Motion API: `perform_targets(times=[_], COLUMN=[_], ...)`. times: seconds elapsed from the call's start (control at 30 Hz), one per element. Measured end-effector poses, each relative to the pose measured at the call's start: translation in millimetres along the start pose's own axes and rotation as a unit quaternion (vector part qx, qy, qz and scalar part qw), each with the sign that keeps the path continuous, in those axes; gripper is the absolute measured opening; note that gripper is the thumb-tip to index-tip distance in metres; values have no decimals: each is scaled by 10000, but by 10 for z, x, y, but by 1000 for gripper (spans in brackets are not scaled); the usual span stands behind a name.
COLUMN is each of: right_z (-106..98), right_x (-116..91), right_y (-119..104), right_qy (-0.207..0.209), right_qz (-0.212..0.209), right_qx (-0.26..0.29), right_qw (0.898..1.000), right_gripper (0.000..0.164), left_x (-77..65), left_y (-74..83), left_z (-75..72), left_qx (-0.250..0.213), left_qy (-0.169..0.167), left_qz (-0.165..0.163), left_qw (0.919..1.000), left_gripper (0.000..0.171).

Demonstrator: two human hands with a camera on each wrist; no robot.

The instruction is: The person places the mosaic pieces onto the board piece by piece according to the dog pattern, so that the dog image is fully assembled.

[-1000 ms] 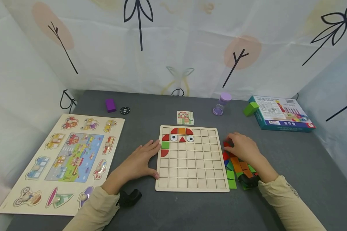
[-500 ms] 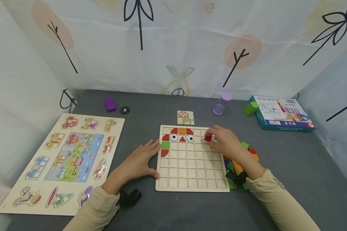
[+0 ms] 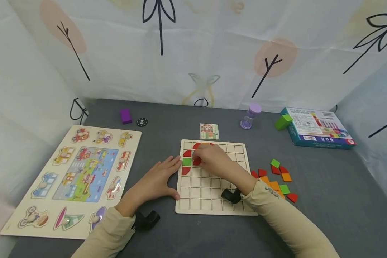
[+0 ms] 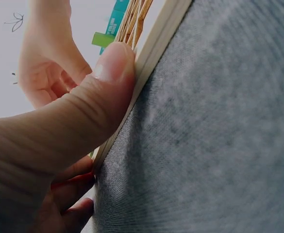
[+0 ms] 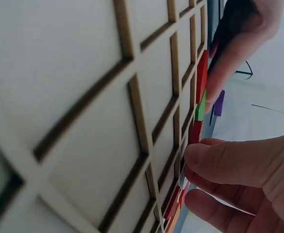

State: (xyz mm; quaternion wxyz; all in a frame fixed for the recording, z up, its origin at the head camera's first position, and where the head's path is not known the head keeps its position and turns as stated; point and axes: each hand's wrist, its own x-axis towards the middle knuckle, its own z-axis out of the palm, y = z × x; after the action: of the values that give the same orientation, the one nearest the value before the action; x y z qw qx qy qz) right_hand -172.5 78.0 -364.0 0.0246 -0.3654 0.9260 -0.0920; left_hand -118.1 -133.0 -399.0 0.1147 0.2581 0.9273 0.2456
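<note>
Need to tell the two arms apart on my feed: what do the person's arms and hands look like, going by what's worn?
Both arms wear long beige sleeves. The left sleeve looks plain where visible; the right sleeve has dark lettering near the cuff, too small to read. Each wrist carries a black device. The left hand and right hand are gloveless.
</note>
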Motion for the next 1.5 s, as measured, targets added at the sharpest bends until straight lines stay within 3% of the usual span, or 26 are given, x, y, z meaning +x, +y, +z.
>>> perform_targets(times=[0.3, 0.5, 0.73, 0.9, 1.13, 1.3, 1.5], right_z=[36, -36, -298, -385, -320, -286, -236], right_x=[27, -54, -536, -1002, -1436, -1500, -1500], right_y=[-14, 16, 329, 632, 946, 1014, 1047], right_qy=[-238, -60, 663, 860, 279, -106, -206], right_qz=[58, 248, 877, 1559, 2230, 2268, 2203], right_qx=[-187, 242, 925, 935, 961, 970, 1005], right_qw=[9995, 9994, 9896, 9796, 9697, 9690, 9700], right_gripper=[23, 25, 29, 31, 28, 25, 26], left_x=[5, 6, 16, 15, 1, -2, 15], left_y=[18, 17, 42, 27, 10, 12, 11], left_z=[-11, -6, 8, 11, 2, 17, 23], left_qx=[-3, 1, -26, -35, -103, -116, -83], left_qy=[-25, -36, -29, -4, 21, -23, -20], left_qz=[-58, -103, -108, -73, -30, -60, -81], left_qw=[10000, 9999, 9999, 10000, 9999, 9999, 9999], left_gripper=[103, 104, 104, 103, 103, 103, 104])
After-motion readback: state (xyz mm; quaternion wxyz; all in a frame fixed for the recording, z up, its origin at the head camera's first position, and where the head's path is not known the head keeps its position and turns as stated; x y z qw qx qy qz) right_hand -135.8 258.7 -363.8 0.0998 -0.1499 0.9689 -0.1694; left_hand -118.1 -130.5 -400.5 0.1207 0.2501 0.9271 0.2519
